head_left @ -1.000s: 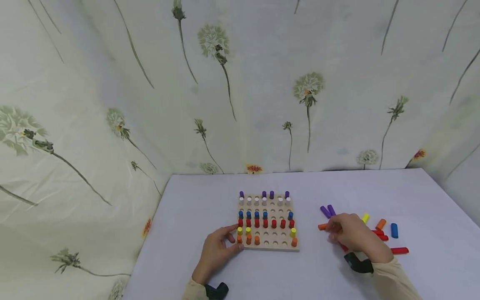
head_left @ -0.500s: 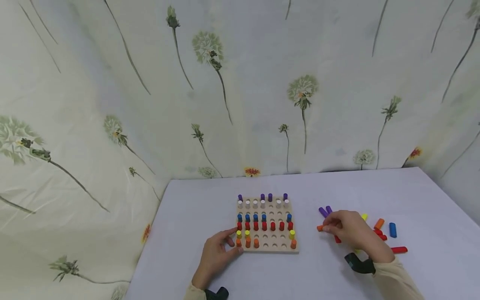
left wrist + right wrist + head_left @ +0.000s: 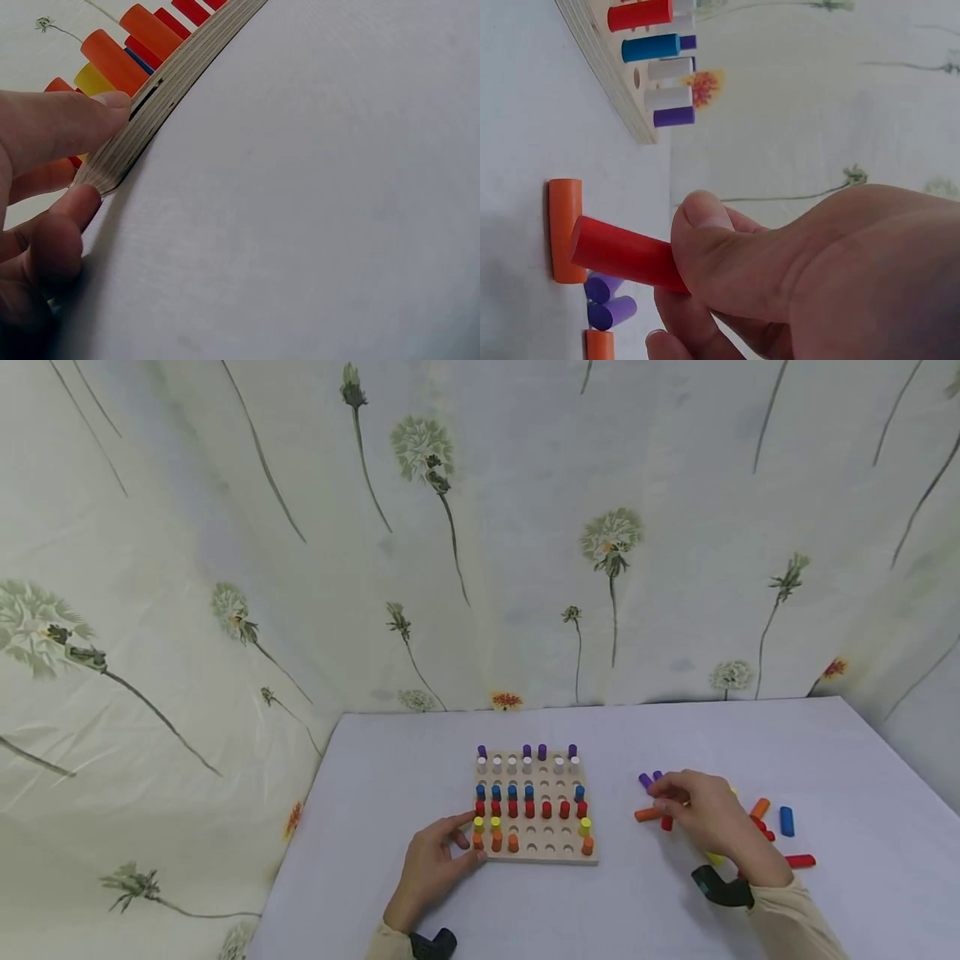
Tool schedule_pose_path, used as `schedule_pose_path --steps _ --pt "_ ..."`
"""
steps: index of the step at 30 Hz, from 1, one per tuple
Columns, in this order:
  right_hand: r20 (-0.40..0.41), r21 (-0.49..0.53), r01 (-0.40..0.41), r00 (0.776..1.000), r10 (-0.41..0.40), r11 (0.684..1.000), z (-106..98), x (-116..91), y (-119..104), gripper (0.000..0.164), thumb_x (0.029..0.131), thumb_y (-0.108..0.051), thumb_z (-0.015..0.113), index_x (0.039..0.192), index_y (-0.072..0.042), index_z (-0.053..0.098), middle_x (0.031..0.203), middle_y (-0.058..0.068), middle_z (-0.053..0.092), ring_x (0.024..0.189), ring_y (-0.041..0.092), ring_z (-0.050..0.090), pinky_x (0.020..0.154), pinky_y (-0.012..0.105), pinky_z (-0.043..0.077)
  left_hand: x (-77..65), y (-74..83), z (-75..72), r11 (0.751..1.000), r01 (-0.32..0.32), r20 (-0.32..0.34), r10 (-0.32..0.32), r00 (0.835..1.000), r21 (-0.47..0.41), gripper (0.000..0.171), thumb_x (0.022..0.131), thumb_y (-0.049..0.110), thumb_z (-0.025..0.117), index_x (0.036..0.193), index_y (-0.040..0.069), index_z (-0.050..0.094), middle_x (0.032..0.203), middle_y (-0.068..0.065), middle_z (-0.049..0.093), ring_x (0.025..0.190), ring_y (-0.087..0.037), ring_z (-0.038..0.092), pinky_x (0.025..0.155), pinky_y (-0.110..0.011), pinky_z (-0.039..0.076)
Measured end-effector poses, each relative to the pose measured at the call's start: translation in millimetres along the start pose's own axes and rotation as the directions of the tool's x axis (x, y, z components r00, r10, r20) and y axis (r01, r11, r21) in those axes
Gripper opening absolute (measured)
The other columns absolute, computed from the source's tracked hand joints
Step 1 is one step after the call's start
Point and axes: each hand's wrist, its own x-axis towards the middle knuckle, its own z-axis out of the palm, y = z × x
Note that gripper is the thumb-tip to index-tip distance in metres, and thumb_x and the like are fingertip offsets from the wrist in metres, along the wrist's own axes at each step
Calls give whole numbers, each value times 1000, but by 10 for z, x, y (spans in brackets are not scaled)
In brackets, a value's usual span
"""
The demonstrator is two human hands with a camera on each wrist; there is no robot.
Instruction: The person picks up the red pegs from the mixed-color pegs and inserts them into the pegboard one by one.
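A wooden pegboard (image 3: 551, 854) with rows of coloured pegs lies on the table. My left hand (image 3: 435, 862) holds its near left corner, the thumb along the front edge and the other fingers at the left side; in the left wrist view the thumb presses the layered edge beside upright orange pegs (image 3: 112, 60). To the right of the board, my right hand (image 3: 701, 810) pinches a red peg (image 3: 622, 253) between thumb and fingers, one end sticking out toward the board. An orange peg (image 3: 647, 815) lies just beyond it, overlapped by the red one in the right wrist view.
Around the right hand lie loose pegs: purple ones (image 3: 646, 782), an orange one (image 3: 760, 808), a blue one (image 3: 786, 821), and red ones (image 3: 800, 861). The white table ends at a flower-patterned curtain (image 3: 480, 568) behind.
The red peg has shifted up and left with my right hand, and more of the orange peg shows now. My left hand has stayed at the pegboard's corner.
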Motion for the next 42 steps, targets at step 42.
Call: schedule_pose_path --steps 42 --pt "-145 50 65 988 -57 997 188 14 -137 25 99 -10 73 123 -7 74 110 11 78 89 19 68 68 17 53 -1 36 -28 1000 24 18 -25 1000 8 54 86 35 88 136 20 73 88 6 69 58 -1 43 53 -19 34"
